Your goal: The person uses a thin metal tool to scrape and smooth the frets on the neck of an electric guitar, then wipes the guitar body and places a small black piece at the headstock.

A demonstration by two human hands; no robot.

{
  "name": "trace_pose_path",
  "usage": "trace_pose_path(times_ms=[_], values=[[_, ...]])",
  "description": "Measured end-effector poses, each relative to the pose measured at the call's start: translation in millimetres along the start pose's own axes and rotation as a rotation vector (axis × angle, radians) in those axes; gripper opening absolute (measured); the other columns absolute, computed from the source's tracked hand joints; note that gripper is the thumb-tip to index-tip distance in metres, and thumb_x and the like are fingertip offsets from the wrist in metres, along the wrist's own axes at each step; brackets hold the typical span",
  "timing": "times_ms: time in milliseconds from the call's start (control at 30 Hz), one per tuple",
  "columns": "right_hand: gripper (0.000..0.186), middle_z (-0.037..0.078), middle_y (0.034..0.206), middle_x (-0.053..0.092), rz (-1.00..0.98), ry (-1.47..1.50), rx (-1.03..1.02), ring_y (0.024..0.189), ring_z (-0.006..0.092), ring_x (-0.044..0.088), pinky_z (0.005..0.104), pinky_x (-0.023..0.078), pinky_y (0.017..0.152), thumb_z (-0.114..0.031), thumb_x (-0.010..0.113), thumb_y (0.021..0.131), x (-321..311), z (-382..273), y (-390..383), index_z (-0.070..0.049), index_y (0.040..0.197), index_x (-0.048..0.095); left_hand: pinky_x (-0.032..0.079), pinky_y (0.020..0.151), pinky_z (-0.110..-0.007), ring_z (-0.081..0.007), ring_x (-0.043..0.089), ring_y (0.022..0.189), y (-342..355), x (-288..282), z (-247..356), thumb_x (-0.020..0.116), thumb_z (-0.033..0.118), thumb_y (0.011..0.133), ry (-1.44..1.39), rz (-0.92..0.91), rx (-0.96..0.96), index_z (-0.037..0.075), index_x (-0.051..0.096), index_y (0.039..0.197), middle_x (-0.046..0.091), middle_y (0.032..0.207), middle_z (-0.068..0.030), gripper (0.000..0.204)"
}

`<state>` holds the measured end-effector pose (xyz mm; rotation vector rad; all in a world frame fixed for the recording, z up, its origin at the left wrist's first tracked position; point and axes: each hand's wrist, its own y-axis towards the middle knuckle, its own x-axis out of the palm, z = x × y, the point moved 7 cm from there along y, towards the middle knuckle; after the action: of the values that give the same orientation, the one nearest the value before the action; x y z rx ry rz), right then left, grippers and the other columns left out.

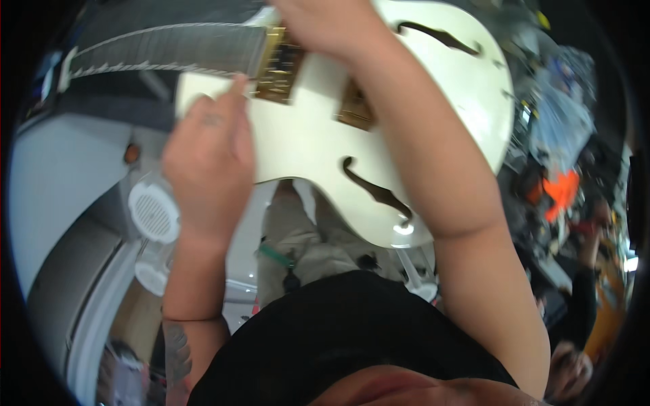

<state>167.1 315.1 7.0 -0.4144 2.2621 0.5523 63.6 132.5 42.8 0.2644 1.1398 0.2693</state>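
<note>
Facing up, glossy white f-hole guitar (298, 139): likely for access
Left hand (211, 145): curled, pinch unclear
Right hand (321, 26): grip hidden

Dk. surface (575, 32) beside white guitar (298, 142) carries clear plastic bag (558, 142), orange item (560, 193) & misc. blurred clutter (531, 227).

No legible lettering or numbers.

Looks like we're in a workshop, folks: white guitar (298, 139) up front, clear plastic bag (558, 128) and jumbled clutter (552, 267) to our right, another person (583, 298) nearby!
</note>
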Motion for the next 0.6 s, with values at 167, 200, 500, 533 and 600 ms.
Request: trace_pose_path(times_ms=[167, 200, 500, 533, 600], values=[[0.036, 0.019, 0.147, 0.064, -0.037, -0.019, -0.042, 0.143, 0.0399, 0.051, 0.0567, 0.033, 0.117, -0.035, 0.061, 0.106, 7.0, -14.4, -1.9, -0.008, 0.115, 0.082, 0.055, 0.064, -0.042, -0.0292, 0.068, 0.072, -12.2, -4.3, -9.3, 0.079, 0.001, 0.091, -0.018, 0.011, -0.083, 0.007, 0.08, 0.133, 0.066, 0.088, -0.0101, 0.042], [0.036, 0.019, 0.147, 0.064, -0.038, -0.015, -0.048, 0.143, 0.0399, 0.051, 0.0567, 0.033, 0.117, -0.035, 0.061, 0.106, 7.4, -17.8, -3.7, -0.008, 0.115, 0.082, 0.055, 0.063, -0.043, -0.0288, 0.067, 0.072, -4.2, -5.3, -8.6, 0.08, 0.001, 0.09, -0.008, 0.036, -0.048, 0.006, 0.08, 0.132, 0.064, 0.087, -0.0099, 0.042], [0.034, 0.019, 0.145, 0.064, -0.01, -0.038, -0.066, 0.142, 0.0399, 0.052, 0.0556, 0.033, 0.117, -0.034, 0.062, 0.106, 2.0, -14.6, -6.2, -0.007, 0.113, 0.081, 0.054, 0.061, -0.042, -0.0302, 0.065, 0.068, -12.3, -6.8, -2.6, 0.08, 0.002, 0.088, 0.002, 0.003, -0.058, 0.007, 0.08, 0.132, 0.06, 0.085, -0.0083, 0.044], [0.034, 0.019, 0.145, 0.064, -0.028, -0.021, -0.064, 0.142, 0.04, 0.052, 0.0555, 0.033, 0.117, -0.034, 0.062, 0.106, 2.1, -15.5, -4.6, -0.007, 0.113, 0.081, 0.054, 0.061, -0.042, -0.0302, 0.065, 0.068, -4.9, -1.5, -6.3, 0.08, 0.002, 0.088, 0.004, 0.007, -0.057, 0.007, 0.08, 0.132, 0.06, 0.085, -0.0083, 0.044], [0.034, 0.019, 0.145, 0.064, -0.045, 0.0, -0.07, 0.142, 0.0401, 0.052, 0.0555, 0.033, 0.117, -0.034, 0.062, 0.106, 2.6, -20.2, -1.4, -0.007, 0.113, 0.081, 0.053, 0.06, -0.04, -0.0288, 0.063, 0.066, 4.4, -0.1, -9.2, 0.081, 0.003, 0.087, 0.017, 0.078, -0.012, 0.007, 0.079, 0.133, 0.058, 0.084, -0.0073, 0.046]])
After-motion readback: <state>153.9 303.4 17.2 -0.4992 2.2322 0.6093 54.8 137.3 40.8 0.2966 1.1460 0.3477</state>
